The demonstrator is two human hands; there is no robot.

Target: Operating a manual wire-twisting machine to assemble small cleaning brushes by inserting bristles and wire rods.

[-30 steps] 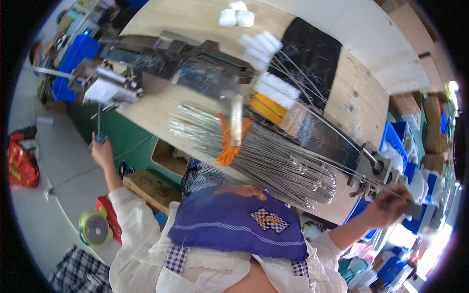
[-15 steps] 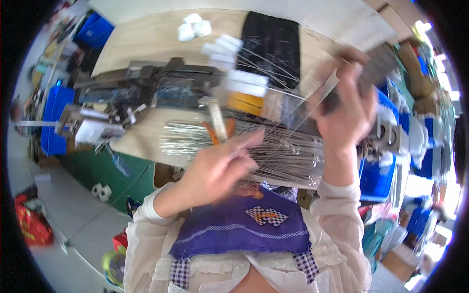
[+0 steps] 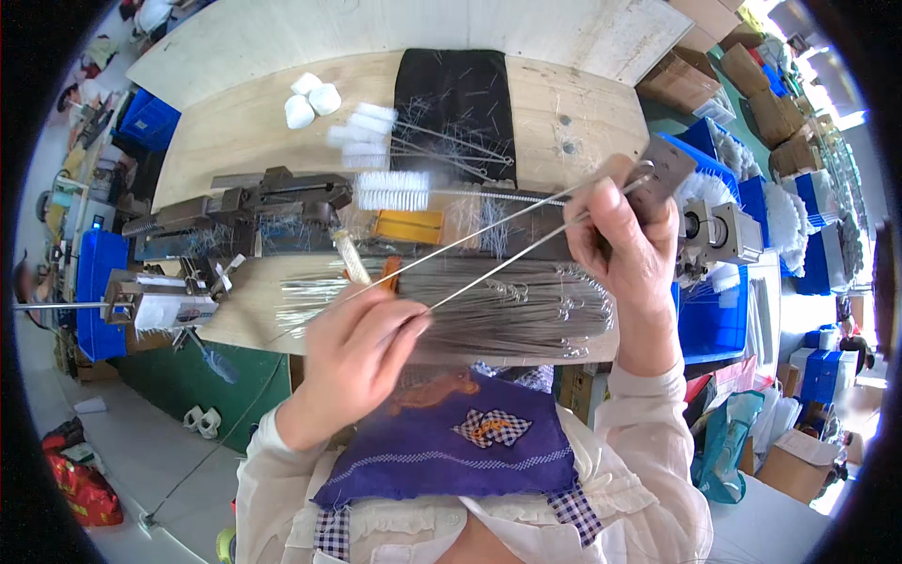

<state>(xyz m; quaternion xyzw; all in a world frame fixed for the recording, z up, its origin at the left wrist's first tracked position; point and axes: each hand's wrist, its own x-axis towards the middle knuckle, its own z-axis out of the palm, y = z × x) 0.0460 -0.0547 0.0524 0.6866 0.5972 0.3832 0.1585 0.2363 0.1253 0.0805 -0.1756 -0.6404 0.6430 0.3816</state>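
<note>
My left hand is closed, thumb and fingers pinching a thin metal wire. Two strands slant up and right from it to my right hand, which is closed around their far end. A small loop shows at the top of that hand, in front of a grey metal plate. Beyond the strands lies a brush with white bristles. Its twisted stem runs right to my right fingers; whether they grip it I cannot tell. Below the strands a thick bundle of looped wires lies along the table's near edge.
A dark metal machine stretches across the table's left. Several finished brushes lie by a black cloth, near white round pieces. A yellow block and an orange-handled tool sit mid-table. Blue bins stand right.
My left hand has moved left and down and now pinches the wire. My right hand has come slightly lower and left. The view has shifted, and the brush shows more sharply.
</note>
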